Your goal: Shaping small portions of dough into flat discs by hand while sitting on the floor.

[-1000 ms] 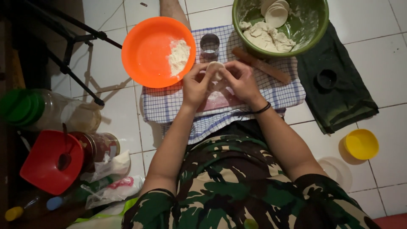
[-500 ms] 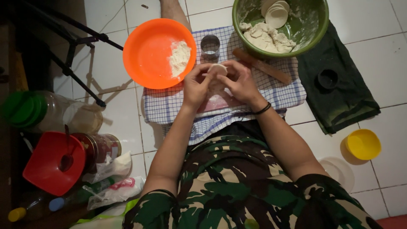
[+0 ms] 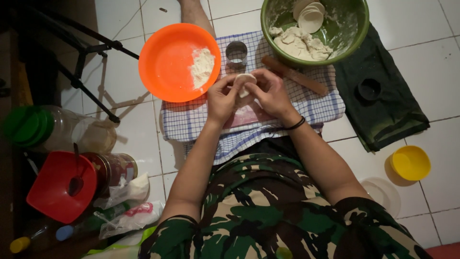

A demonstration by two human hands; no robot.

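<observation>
white tiled floor [image 3: 421, 57]: checkered cloth [image 3: 191, 120], yellow bowl [image 3: 410, 162].

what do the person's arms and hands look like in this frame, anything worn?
Both forearms are bare. Short camouflage sleeves in green, black and tan end above the elbows, with a dark cuff edge. The right hand has a thin black band round the wrist. The left hand and its wrist carry nothing. No gloves, and no rings that can be made out.

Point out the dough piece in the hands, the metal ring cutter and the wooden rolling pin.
dough piece [image 3: 245, 79], head view, on its pale top edge between both hands.
metal ring cutter [image 3: 236, 52], head view, on its rim.
wooden rolling pin [image 3: 294, 76], head view, at mid-length.
</observation>
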